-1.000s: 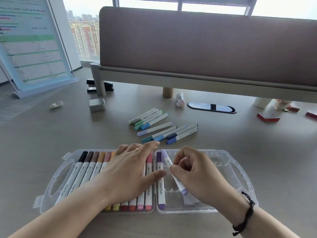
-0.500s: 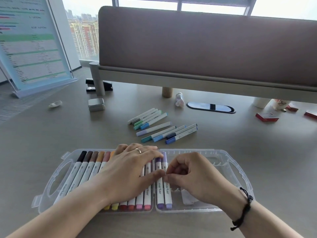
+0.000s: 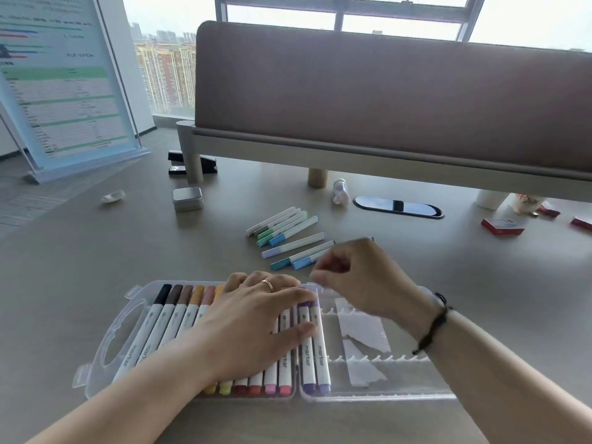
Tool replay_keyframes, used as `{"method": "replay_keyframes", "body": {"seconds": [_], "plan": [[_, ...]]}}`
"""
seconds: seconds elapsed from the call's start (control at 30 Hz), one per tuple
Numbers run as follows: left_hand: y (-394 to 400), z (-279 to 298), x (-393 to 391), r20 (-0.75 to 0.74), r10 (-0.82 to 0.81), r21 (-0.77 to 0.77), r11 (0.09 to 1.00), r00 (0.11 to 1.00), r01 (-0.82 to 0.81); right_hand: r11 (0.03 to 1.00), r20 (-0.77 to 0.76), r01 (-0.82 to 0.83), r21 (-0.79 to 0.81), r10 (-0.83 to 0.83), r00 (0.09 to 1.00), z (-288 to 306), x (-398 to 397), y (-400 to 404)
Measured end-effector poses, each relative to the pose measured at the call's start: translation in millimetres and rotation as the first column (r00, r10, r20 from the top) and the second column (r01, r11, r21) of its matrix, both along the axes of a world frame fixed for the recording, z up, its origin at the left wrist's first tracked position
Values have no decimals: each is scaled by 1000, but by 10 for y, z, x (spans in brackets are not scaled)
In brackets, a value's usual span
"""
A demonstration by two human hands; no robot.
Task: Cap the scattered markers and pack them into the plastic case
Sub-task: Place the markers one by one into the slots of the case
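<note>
A clear plastic case (image 3: pixel 394 384) lies open in front of me. Its left half holds a row of capped markers (image 3: pixel 174 318) from black through pink. Two purple markers (image 3: pixel 312 354) lie in the first slots of the right half. My left hand (image 3: pixel 256 325) rests flat on the packed markers, fingers straight. My right hand (image 3: pixel 358 277) hovers above the far rim of the case, fingers loosely curled and holding nothing. Just beyond it, several capped green, blue and lilac markers (image 3: pixel 288 232) lie scattered on the desk.
A small metal tin (image 3: pixel 188 199) and a stapler (image 3: pixel 179 163) sit at the back left. A desk partition (image 3: pixel 384 100) crosses the rear. A cable grommet (image 3: pixel 398 206), a small bottle (image 3: pixel 340 191) and red boxes (image 3: pixel 501 226) lie to the right.
My right hand set the lilac marker into the case beside the purple one, let go of it, and lifted away toward the scattered markers. My left hand stayed on the packed row.
</note>
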State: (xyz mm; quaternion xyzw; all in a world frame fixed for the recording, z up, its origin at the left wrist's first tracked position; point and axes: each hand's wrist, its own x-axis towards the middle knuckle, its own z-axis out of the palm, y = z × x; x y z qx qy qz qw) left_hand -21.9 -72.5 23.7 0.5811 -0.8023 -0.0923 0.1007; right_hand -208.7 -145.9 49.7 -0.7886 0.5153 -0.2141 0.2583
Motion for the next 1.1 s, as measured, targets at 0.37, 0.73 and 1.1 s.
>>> {"method": "replay_keyframes", "body": {"seconds": [0.37,0.73,1.1], "plan": [[72,18,-86,62,15,11,1000,998,-15,975,-437,-190,-120,120,892,-47,603,-968],[38,-23,-73,49,24,49,998,998,-27,920,-207,-174,-352,105,973,92,410,-640],[1,-36,-77,121,20,80,996,992,-30,908,439,5,420,-208,874,-124,-366,538]]}}
